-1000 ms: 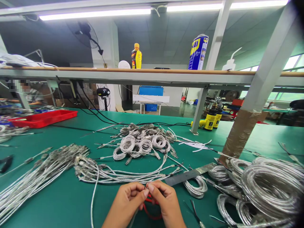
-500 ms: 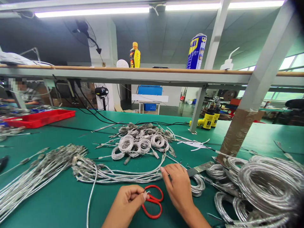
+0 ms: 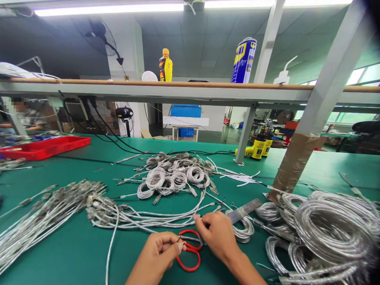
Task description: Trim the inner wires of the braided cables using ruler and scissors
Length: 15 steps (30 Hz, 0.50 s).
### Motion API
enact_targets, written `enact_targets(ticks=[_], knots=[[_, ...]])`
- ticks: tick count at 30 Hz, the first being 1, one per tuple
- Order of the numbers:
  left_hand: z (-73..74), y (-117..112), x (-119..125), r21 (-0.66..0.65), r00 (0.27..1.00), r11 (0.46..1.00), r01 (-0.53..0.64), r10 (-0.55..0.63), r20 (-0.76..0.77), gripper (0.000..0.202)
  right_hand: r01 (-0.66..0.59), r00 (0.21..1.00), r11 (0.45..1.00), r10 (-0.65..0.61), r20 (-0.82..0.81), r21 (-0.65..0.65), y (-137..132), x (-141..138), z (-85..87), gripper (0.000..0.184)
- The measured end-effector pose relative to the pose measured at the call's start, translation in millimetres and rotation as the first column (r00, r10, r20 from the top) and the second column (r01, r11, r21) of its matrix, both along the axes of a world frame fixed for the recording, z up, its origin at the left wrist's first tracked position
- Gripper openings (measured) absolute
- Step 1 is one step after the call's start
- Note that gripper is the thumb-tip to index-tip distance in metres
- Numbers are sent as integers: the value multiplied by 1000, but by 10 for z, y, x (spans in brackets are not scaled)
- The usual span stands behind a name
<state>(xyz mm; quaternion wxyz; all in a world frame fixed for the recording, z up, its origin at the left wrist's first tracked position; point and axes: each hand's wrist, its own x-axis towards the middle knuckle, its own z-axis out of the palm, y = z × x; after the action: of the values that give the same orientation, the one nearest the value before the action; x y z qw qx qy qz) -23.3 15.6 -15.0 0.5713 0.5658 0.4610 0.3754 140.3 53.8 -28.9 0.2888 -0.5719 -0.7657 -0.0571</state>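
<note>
My left hand [image 3: 162, 253] is closed in a pinch on a thin wire end [image 3: 179, 239], with a small dark tip showing at the fingers. Beside it, on the green table, lie scissors with red handles [image 3: 190, 259]; a silvery cable [image 3: 191, 238] crosses their upper loop towards my right hand [image 3: 218, 237]. That hand has curled fingers, and what they hold is hidden. A flat metal strip [image 3: 246, 211] sits right by its knuckles. Just beyond both hands stretches a bundle of silvery cables [image 3: 166, 219].
Coiled cables with USB plugs [image 3: 178, 178] are heaped mid-table. Larger coils [image 3: 332, 225] lie at right, a straight bundle [image 3: 56, 209] at left. A red tray [image 3: 47, 147] stands back left. A taped post [image 3: 292, 166] rises at right, and a shelf [image 3: 178, 90] spans above.
My right hand has shifted slightly left and down, its fingers more curled. The silvery cable now shows across the scissors' upper loop. The metal strip is tilted a little more. My left hand keeps its pinch.
</note>
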Motion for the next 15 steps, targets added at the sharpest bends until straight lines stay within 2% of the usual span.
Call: enact_targets(ticks=[3, 9, 15], knots=[[4, 6, 4, 2, 1000, 1000, 19, -19, 19, 34, -101, 990, 995, 103, 93, -25, -18, -47, -23, 49], [-29, 4, 11, -16, 1000, 1000, 25, -25, 7, 35, 25, 998, 1000, -24, 51, -16, 75, 140, -70, 55], [-55, -16, 25, -33, 999, 999, 34, -34, 5, 29, -9, 1000, 1000, 9, 16, 5, 10, 31, -6, 50]])
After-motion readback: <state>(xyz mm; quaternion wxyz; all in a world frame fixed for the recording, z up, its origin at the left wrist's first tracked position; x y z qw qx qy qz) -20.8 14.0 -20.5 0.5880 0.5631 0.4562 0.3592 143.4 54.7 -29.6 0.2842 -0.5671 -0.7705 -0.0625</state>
